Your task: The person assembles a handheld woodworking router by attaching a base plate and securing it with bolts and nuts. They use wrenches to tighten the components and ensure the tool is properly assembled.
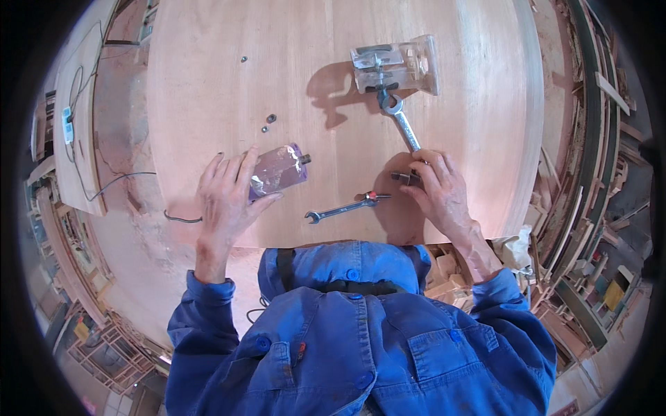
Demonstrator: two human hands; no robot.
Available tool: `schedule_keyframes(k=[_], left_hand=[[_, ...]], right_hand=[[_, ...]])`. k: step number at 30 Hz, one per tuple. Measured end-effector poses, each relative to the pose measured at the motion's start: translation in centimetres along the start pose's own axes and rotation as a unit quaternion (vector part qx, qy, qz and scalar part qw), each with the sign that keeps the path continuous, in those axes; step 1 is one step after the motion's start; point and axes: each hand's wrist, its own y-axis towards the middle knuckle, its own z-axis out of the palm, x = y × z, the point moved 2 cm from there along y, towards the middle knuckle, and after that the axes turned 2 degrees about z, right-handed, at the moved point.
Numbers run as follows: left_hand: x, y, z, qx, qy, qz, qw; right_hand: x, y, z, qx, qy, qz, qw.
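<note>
My left hand (227, 191) is wrapped round a boxy, purplish power-tool body (279, 170), which looks like a trim router motor. Its short dark shaft points right. My right hand (442, 191) pinches a small dark metal piece (404, 178) between thumb and fingers; its exact kind is unclear. Just beyond those fingers lies an open-end wrench (404, 125), its lower end partly hidden by the hand. A second wrench (340, 210) rests between my hands, with a small red-and-metal piece (375, 197) at its right end. Farther off stands a clear plastic tool base (395, 66) with metal clamp parts.
Small nuts (271, 118) and another metal bit (244, 59) lie on the wooden tabletop (229, 90). A black cord (182, 220) runs off the left edge toward a side board with a power strip (67, 125). Wood strips (583, 187) are stacked at the right.
</note>
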Motion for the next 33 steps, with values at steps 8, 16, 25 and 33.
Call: schedule_keyframes(k=[8,16,25,33], left_hand=[[-1.1,1.2,0.4,-0.016,-0.010,-0.005,1.000],[-0.9,1.3,0.6,-0.007,-0.027,-0.015,1.000],[-0.4,1.3,0.5,-0.026,-0.023,0.008,0.999],[-0.4,1.2,0.4,-0.020,-0.033,0.024,0.999]], right_hand=[[4.9,4.0,4.6,0.023,0.429,0.246,0.869],[5.8,5.9,7.1,0.046,0.495,0.246,0.832],[5.7,6.6,7.7,0.095,0.466,0.217,0.853],[5.5,7.3,6.2,0.111,0.445,0.177,0.871]])
